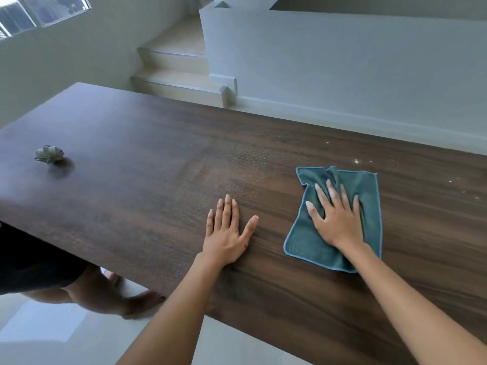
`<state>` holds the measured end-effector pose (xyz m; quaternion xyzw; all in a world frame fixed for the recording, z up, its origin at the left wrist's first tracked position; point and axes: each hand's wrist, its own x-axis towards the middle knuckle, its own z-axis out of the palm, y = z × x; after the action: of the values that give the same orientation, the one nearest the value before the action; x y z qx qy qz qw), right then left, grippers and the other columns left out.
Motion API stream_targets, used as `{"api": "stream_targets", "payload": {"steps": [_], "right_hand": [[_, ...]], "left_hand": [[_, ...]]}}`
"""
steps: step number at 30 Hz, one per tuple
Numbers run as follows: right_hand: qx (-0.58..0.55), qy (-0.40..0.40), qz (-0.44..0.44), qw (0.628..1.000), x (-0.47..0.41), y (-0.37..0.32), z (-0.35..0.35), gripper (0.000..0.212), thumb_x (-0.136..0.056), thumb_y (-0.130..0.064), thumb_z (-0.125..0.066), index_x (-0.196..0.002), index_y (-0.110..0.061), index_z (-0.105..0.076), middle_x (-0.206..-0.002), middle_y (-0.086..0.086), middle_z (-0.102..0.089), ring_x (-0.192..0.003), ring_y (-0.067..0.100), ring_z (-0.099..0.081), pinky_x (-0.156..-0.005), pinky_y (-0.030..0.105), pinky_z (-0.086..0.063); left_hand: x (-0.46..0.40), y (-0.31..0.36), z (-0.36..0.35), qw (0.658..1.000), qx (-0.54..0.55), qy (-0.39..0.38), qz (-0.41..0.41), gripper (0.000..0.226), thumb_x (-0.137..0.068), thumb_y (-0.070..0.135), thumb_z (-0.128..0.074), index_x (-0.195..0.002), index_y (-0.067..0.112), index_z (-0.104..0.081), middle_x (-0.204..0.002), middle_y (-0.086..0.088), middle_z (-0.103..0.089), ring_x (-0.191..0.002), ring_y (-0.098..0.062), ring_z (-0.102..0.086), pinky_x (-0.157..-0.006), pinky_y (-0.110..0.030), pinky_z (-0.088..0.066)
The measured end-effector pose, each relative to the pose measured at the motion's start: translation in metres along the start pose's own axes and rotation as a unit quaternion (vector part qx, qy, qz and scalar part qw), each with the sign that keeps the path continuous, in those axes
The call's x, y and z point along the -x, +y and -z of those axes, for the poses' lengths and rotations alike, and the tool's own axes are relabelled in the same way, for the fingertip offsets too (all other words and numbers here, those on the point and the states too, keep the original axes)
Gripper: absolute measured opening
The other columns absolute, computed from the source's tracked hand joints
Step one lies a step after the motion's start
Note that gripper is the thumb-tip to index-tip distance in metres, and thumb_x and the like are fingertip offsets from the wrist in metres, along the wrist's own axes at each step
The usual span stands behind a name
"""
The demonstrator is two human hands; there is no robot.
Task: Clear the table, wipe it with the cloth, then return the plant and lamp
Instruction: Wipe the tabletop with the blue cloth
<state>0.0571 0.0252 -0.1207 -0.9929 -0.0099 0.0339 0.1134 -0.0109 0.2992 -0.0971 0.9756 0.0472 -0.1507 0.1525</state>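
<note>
A teal cloth (340, 219) with a lighter blue stitched hem lies spread on the dark wood-grain surface (158, 159), right of centre and near the front edge. Its far edge is bunched into folds and one far corner is curled; the rest lies mostly flat. The right hand (337, 219) presses palm-down on the middle of the cloth, fingers (320, 193) splayed and extended, flat on the fabric rather than closed around it. The left hand (228, 230) rests palm-down on the bare surface just left of the cloth and apart from it, its fingers straight and released, the thumb angled out to the right. Both forearms reach in from the lower edge of the view.

Pale specks (357, 161) dot the surface beyond and to the right of the cloth. Far to the left, well apart from both hands, a small pale crumpled wad (49, 154) sits alone on the wood; what it is cannot be told.

No container stands on the surface. Below its left edge, a second person's bare legs (110, 293) show on the light floor (39, 325). Beyond the surface, steps (174, 75) climb beside a white wall (342, 61), and a window (39, 11) shows at upper left.
</note>
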Motion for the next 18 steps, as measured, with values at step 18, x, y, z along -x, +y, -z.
{"api": "stream_targets", "payload": {"steps": [18], "right_hand": [[0.009, -0.078, 0.122, 0.989, -0.116, -0.095, -0.006, 0.061, -0.102, -0.060, -0.011, -0.160, -0.042, -0.005, -0.170, -0.010, 0.010, -0.155, 0.027, 0.018, -0.120, 0.060, 0.014]], "left_hand": [[-0.031, 0.025, -0.003, 1.000, -0.011, 0.025, 0.002, 0.098, -0.074, 0.082, 0.016, -0.156, 0.030, 0.019, -0.160, 0.004, 0.034, -0.145, -0.014, 0.036, -0.121, -0.044, 0.016]]}}
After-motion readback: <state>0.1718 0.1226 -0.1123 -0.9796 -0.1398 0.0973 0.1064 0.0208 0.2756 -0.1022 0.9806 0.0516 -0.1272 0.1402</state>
